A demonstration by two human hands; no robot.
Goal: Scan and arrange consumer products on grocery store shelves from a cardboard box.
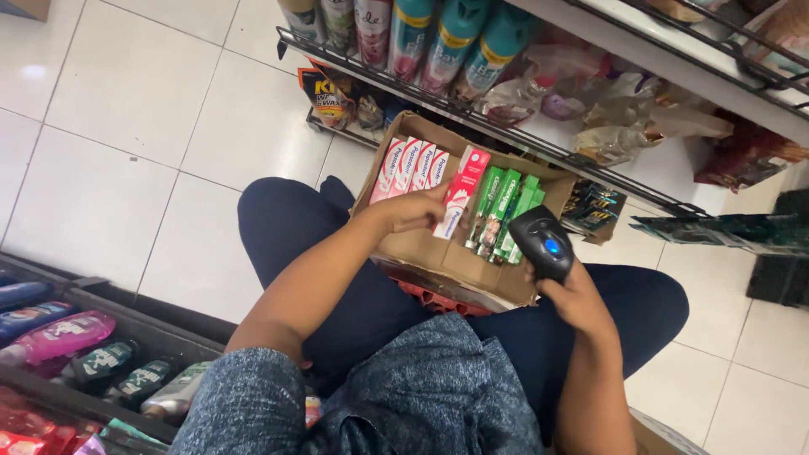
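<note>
Toothpaste box (pixel 459 195), red and white, is the one in hand: the left hand (pixel 410 209) grips it by its lower half and lifts it out of the open cardboard carton (pixel 438 253) that rests on the seated person's lap. The right hand (pixel 580 297) is wrapped around the grip of a black handheld scanner (pixel 542 243), whose blue-lit face is turned up toward the camera beside the green boxes.

From the head view, the work looks to be somewhere in the middle, as a judgement: a row of red and white boxes (pixel 410 166) stands upright at the carton's far left, a cluster of green boxes (pixel 506 211) leans at its right, and only one box is out. How many have been scanned cannot be told.

The carton is plain brown corrugated board, creased, with flaps splayed open. The boxes are slim, glossy printed card, long and rectangular. The scanner is smooth moulded plastic, rounded at the head. A red plastic crate (pixel 438 299) shows under the carton. Above, a wire shelf (pixel 522 135) carries tall spray cans (pixel 413 34) and crinkled clear pouches. The floor (pixel 126 126) is shiny white tile. At the lower left, a dark rack (pixel 143 324) holds lying bottles.
</note>
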